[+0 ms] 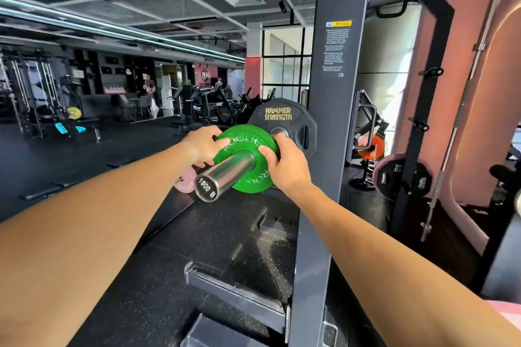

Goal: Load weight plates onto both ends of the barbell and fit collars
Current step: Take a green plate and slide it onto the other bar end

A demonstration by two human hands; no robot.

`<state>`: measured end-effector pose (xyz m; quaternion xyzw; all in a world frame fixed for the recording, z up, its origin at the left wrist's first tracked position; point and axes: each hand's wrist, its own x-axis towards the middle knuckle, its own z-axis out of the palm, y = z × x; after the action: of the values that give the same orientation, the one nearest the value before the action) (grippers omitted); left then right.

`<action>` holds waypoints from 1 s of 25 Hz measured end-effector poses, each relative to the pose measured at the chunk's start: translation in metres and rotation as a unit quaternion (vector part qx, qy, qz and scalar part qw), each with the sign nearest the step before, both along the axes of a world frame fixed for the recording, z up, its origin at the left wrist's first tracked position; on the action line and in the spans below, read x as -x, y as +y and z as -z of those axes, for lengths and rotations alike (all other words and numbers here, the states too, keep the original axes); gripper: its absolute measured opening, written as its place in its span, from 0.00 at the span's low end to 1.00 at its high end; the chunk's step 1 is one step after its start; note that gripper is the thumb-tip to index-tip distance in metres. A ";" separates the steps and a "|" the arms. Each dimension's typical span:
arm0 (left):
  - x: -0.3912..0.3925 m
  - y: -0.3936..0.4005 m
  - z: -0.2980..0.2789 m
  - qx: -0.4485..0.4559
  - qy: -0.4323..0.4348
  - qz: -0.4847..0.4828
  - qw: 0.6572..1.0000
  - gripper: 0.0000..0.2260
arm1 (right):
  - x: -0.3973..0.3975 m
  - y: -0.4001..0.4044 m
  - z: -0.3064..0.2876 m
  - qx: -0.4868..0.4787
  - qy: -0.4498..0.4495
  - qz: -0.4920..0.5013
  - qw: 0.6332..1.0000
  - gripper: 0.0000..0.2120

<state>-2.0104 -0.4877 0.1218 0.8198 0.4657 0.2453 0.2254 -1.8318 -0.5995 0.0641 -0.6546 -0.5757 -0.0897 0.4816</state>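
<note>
The green plate [245, 159] is on the shiny end of the bar [222, 176], with the bar poking through its middle hole. Both hands hold it by the rim. The left hand [203, 145] wraps its fingers over the left edge. The right hand [284, 162] grips the right edge, with its thumb on the green face.

Just behind it sits a big black plate [282, 124], beside the tall dark post [327, 149] of the rack. I cannot tell if the green plate touches the black one yet.

The step looks like sliding the green plate all the way in. To do it well, push with both hands the same, so the plate stays straight and does not tip and stick on the bar. Move the fingers off the back edge before the two plates meet, or they could get pinched. No collar shows here, so that part likely comes after.

A pink plate [184, 183] lies on the floor [84, 155] below.
</note>
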 end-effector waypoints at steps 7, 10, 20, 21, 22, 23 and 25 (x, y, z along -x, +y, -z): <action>-0.057 0.072 -0.017 -0.068 0.136 0.060 0.986 0.11 | -0.072 0.055 0.001 -0.009 -0.070 -0.006 0.997 0.17; -0.090 0.098 -0.025 -0.154 0.214 0.055 0.963 0.13 | -0.108 0.081 -0.002 0.011 -0.077 0.020 0.997 0.19; -0.150 0.135 -0.041 -0.102 0.308 0.061 0.944 0.25 | -0.147 0.114 -0.029 0.035 -0.204 0.146 0.967 0.23; -0.152 0.136 -0.044 -0.081 0.319 0.071 0.942 0.25 | -0.145 0.115 -0.029 0.039 -0.203 0.151 0.967 0.22; -0.154 0.138 -0.046 -0.065 0.328 0.080 0.939 0.25 | -0.143 0.117 -0.029 0.041 -0.201 0.155 0.966 0.22; -0.155 0.141 -0.046 -0.051 0.331 0.088 0.938 0.25 | -0.141 0.117 -0.028 0.043 -0.198 0.159 0.966 0.21; -0.155 0.148 -0.043 -0.025 0.323 0.099 0.941 0.25 | -0.135 0.118 -0.027 0.049 -0.181 0.173 0.967 0.22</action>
<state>-1.8551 -0.3398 0.1647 0.9023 0.4238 -0.0449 0.0653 -1.6969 -0.4810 0.0909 -0.7399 -0.5349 -0.2604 0.3141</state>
